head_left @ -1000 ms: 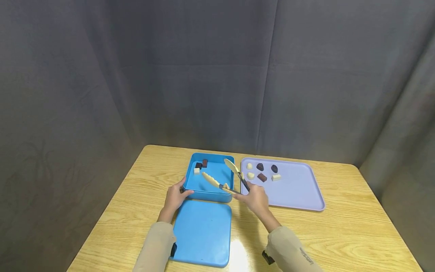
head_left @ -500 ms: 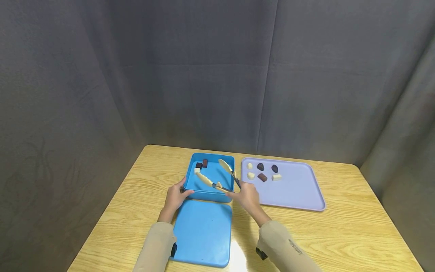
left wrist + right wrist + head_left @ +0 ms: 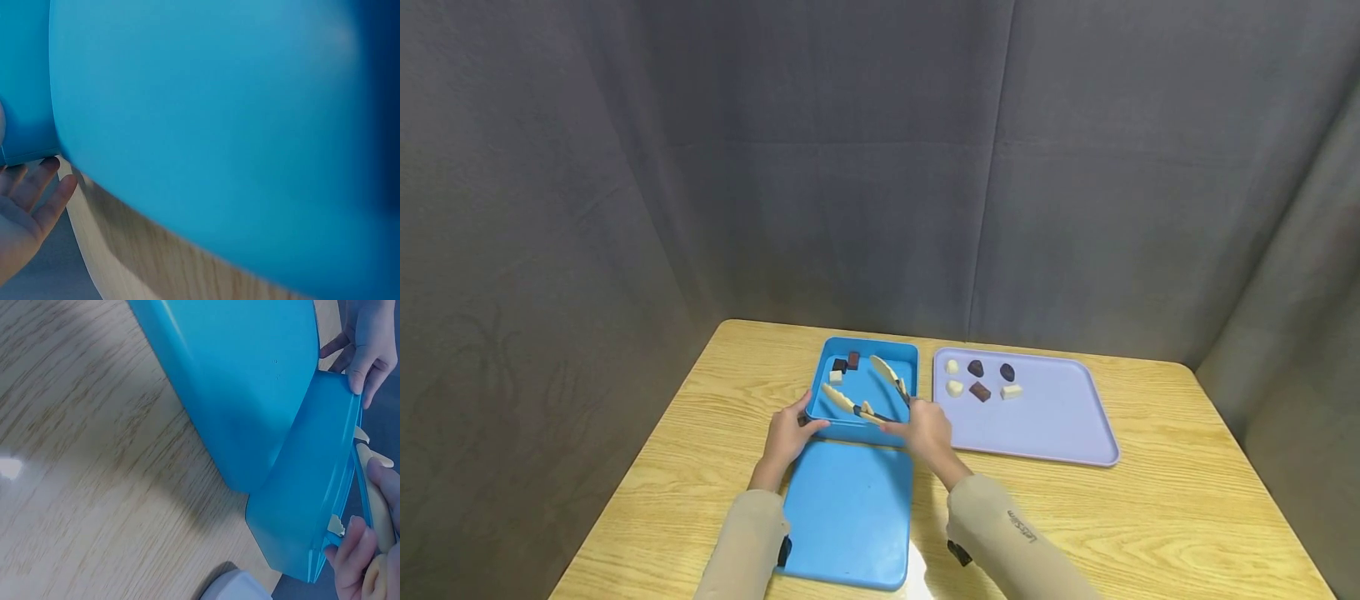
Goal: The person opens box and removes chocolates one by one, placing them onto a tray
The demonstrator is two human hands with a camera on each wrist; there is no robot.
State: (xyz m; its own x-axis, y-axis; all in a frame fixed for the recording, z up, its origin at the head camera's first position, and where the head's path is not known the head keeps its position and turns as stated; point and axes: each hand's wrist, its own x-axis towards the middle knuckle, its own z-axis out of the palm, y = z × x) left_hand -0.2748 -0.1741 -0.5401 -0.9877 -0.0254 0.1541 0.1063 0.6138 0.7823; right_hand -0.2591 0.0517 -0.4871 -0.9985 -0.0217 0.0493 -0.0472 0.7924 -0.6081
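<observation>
My left hand (image 3: 786,433) holds the near left corner of an open blue box (image 3: 850,432), thumb over the front rim and fingers along the outer side. In the right wrist view, the left hand (image 3: 370,347) pinches that corner. Tongs with cream tips (image 3: 838,398) and dark shafts are gripped in my right hand (image 3: 928,432) at the box's near right. Their two arms are spread over the box with nothing seen between the tips. At the box's far left lie a white cube (image 3: 836,377), a dark block (image 3: 839,365) and a brown block (image 3: 853,360), resembling chocolates.
A flat blue lid (image 3: 848,517) lies directly in front of the box. To the right, a lilac tray (image 3: 1063,408) bears several white, brown and dark chocolate-like pieces. All stand on a wooden table (image 3: 1157,500) with grey curtains (image 3: 865,183) behind.
My right hand has carried the spread tongs leftward, farther over the box. The left hand, box, lid and pieces have stayed in place.
</observation>
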